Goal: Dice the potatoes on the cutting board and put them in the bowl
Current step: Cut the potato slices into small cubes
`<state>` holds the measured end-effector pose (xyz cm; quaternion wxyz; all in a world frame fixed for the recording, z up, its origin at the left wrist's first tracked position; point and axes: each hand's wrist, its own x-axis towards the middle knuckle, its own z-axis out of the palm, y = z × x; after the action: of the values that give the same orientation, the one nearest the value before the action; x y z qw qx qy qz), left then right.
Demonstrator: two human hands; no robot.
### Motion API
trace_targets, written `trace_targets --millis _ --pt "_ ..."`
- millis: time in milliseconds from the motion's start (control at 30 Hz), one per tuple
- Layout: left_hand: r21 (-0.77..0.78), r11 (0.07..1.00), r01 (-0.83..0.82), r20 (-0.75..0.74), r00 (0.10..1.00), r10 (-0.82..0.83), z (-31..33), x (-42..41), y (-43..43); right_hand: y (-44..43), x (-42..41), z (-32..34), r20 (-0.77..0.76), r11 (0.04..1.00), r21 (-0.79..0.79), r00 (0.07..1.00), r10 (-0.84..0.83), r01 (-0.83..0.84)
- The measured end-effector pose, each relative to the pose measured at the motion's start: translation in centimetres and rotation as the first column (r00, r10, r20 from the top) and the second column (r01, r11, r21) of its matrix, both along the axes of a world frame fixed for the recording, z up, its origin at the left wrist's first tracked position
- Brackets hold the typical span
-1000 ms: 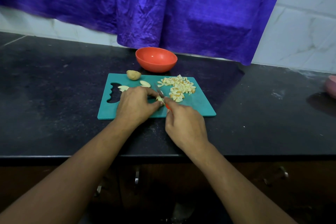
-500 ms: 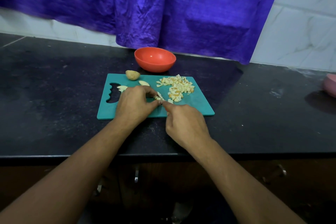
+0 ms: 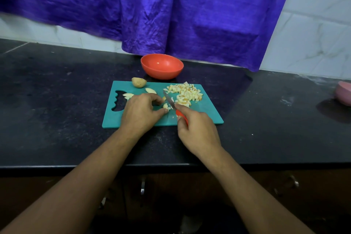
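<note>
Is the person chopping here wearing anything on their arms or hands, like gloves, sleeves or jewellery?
No. The left hand and right hand are bare, without gloves, and no ring shows on either. The left forearm and right forearm are uncovered down to the picture's bottom edge: no sleeve, watch or bracelet shows.

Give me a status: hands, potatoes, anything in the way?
Left hand pinches potato piece; right hand grips knife. Diced pile on cutting board, bowl empty. Nothing between pile and bowl.
</note>
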<state>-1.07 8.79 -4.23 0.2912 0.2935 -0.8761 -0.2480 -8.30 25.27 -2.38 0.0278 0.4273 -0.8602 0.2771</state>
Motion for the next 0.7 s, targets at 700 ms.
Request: trace_targets --millis 700 --pt "0.041 0.999 0.008 -0.010 1.000 -0.008 -0.1 -0.1 -0.2 -0.6 1.4 -0.8 -0.144 0.999 0.036 0.989 0.016 -0.011"
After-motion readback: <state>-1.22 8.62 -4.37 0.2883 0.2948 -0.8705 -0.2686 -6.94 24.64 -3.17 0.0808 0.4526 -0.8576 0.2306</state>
